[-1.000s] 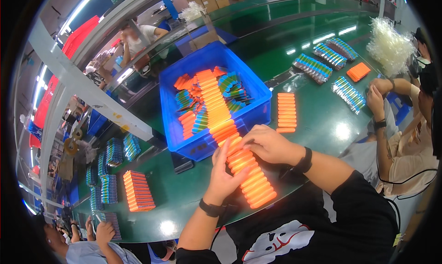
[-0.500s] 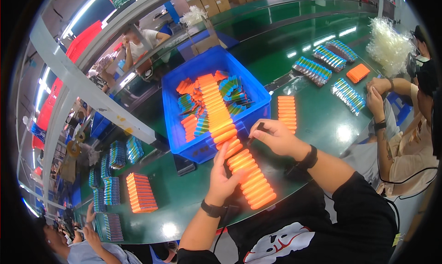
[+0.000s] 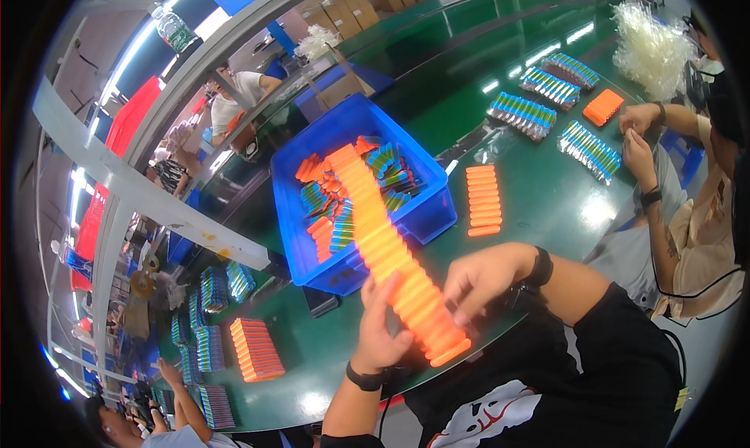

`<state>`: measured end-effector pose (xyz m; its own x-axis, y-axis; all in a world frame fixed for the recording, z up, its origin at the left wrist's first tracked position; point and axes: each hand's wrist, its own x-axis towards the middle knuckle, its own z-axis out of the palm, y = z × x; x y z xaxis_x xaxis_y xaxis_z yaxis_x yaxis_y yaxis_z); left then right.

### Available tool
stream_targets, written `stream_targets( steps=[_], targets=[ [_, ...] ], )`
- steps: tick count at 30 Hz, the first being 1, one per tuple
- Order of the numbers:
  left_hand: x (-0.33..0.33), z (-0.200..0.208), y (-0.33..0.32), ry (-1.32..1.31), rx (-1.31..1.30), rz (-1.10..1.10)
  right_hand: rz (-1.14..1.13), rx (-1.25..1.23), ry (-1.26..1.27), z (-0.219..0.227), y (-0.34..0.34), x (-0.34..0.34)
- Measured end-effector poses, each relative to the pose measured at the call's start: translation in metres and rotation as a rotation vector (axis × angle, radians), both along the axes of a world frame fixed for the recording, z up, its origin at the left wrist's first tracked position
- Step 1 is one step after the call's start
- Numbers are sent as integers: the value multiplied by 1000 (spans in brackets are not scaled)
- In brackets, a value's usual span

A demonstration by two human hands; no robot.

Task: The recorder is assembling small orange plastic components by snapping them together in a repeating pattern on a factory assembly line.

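A long ribbed row of bright orange tube-shaped pieces (image 3: 383, 245) runs out of a blue plastic bin (image 3: 316, 276), over its near rim and towards me. My left hand (image 3: 379, 327) grips the row's near part from the left, fingers and thumb against its side. Beside the right edge of that part is my right hand (image 3: 488, 280), fingers bent and smeared by motion. Whether it holds anything is hidden. In the bin lie loose orange pieces and blue-green strips (image 3: 341, 225). The near end of the row lies close to the table's front edge.
A short orange row (image 3: 483, 199) lies right of the bin. Blue-green bundles (image 3: 522, 116) and clear plastic wrap (image 3: 652, 53) are farther right, near a co-worker's hands (image 3: 641, 143). At left stand an orange stack (image 3: 255, 350), several blue bundles and a slanting white post (image 3: 187, 206).
The gap between the long row and its near section has closed up. My right hand has moved down and towards me; the dark object in its fingers no longer shows. The view has shifted slightly.
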<state>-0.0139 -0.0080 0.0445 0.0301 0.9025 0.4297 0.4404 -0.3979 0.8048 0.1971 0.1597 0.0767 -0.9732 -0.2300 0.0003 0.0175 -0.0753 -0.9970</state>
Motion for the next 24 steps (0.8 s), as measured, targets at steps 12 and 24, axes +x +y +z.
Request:
stream_targets(
  steps=[12,24],
  targets=[
    [-6,-11,34,-398,-334,-29,227,-25,-89,-14,-11,-11],
    [4,-14,28,-527,-261,7,-835,229,440,-31,7,-34]
  ],
)
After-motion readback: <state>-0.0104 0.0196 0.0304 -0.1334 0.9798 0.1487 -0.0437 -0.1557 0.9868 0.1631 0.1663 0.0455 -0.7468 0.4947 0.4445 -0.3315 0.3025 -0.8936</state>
